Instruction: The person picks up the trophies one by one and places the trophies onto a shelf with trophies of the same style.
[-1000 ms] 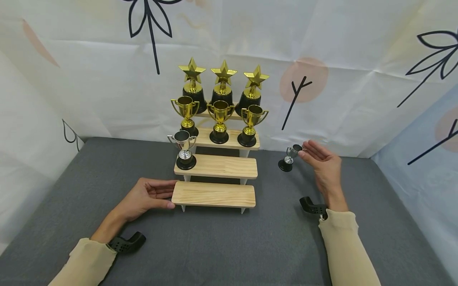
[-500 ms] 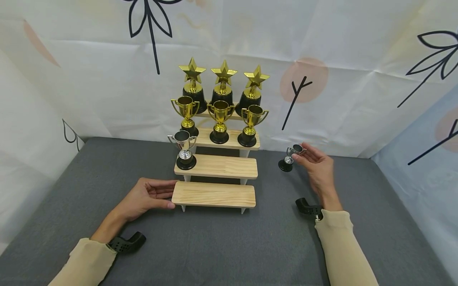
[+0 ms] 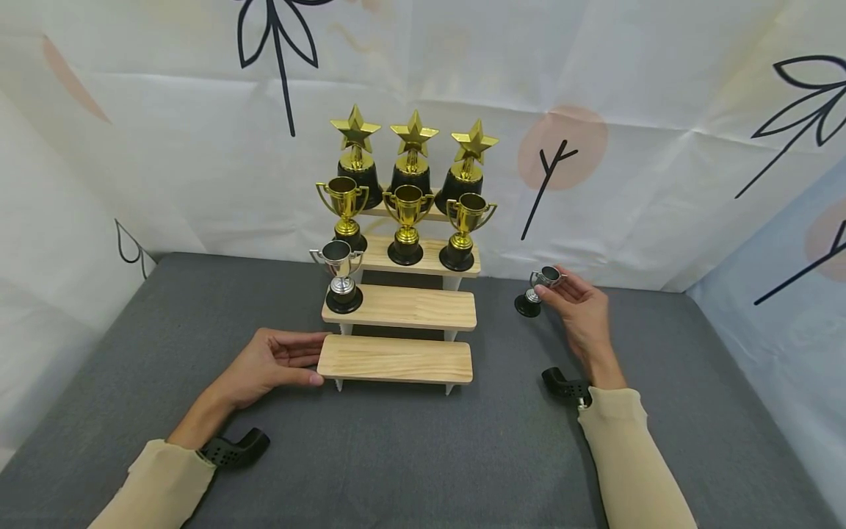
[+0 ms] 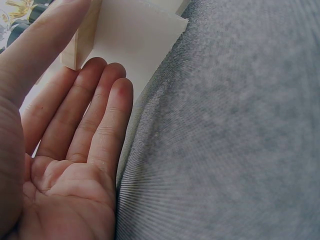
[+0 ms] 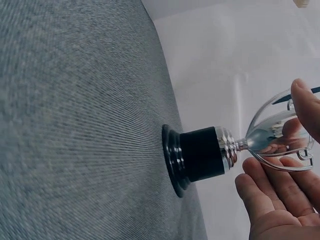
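A small silver trophy cup (image 3: 532,290) with a black base stands upright on the grey table, right of the stand. My right hand (image 3: 583,312) is at its bowl, the thumb on the near side and the fingers behind. In the right wrist view, thumb and fingers lie to either side of the silver cup (image 5: 275,137), not visibly closed on it. My left hand (image 3: 271,367) touches the left end of the wooden stepped stand's lowest shelf (image 3: 396,358); in the left wrist view its fingers (image 4: 107,125) extend along the white side panel (image 4: 135,40).
Another silver cup (image 3: 342,279) stands at the left of the second shelf (image 3: 410,307). Above it are three gold cups (image 3: 406,228) and, on the top shelf, three gold star trophies (image 3: 413,154). A white patterned backdrop (image 3: 628,184) hangs behind the table.
My right hand has moved left, bringing its thumb across the near side of the silver cup. The cup stays in place; my left hand and the stand have not moved.
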